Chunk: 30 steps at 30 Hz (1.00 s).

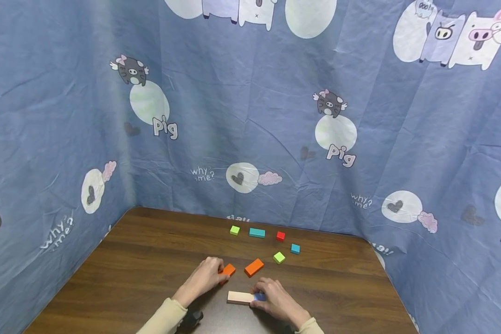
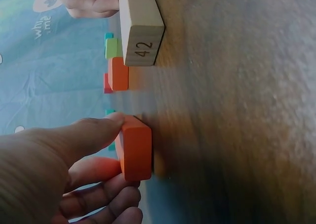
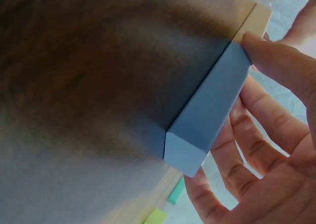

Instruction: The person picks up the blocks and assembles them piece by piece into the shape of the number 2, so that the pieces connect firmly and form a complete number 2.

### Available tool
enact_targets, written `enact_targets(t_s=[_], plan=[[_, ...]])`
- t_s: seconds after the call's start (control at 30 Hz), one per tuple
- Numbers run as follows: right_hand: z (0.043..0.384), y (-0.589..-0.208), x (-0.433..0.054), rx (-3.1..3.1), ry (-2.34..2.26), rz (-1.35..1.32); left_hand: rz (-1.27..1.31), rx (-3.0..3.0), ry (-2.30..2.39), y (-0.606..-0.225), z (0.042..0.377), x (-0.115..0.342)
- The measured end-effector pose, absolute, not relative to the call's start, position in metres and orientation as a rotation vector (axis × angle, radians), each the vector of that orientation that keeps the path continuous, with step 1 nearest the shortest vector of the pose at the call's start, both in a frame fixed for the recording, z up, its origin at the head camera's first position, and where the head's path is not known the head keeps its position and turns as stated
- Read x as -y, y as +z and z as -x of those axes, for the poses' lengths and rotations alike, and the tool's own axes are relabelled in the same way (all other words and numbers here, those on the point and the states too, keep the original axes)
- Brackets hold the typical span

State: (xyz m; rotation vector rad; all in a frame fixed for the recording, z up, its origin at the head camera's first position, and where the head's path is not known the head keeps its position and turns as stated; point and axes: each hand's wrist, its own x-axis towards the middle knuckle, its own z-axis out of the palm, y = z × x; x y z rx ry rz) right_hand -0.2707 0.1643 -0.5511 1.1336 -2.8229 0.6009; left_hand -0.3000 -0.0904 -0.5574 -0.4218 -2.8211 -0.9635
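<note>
My left hand [image 1: 205,275] pinches an orange block [image 2: 137,152] on the table, thumb on one side and index finger on the other. My right hand [image 1: 278,300] holds a blue block [image 3: 212,100], with the thumb by its joint with a plain wooden block [image 1: 240,298] and the fingers along the opposite side. Blue and plain blocks lie end to end in one line. The number 42 is printed on the plain block's end, seen in the left wrist view. A second orange block [image 1: 254,267] lies beyond, between the hands.
Farther back on the brown table [image 1: 158,250] lie two lime green blocks [image 1: 234,230], a long teal block [image 1: 257,233], a small red block [image 1: 280,236] and a small teal block [image 1: 295,249]. A blue printed cloth [image 1: 217,139] hangs behind the table and along its sides.
</note>
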Motion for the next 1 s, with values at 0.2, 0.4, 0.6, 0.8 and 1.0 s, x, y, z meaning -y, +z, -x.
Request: enact_targets(t_s=[0.2,0.4,0.6,0.8,1.0], plan=[[0.271,-0.552,-0.164,2.835,0.618,-1.127,0.414,2.823,-0.972,-0.560,0.301,0.087],[0.271,-0.553,-0.163,2.844,0.622,-1.122,0.420,2.798,-0.947,-0.561,0.301,0.084],[0.270,-0.552,-0.164,2.858,0.630,-1.118,0.432,2.791,-0.932,-0.562,0.299,0.080],[0.271,-0.551,-0.164,2.869,0.630,-1.111,0.442,2.797,-0.941,-0.561,0.297,0.076],[0.270,-0.552,-0.165,2.885,0.627,-1.088,0.461,2.802,-0.949,-0.563,0.295,0.074]])
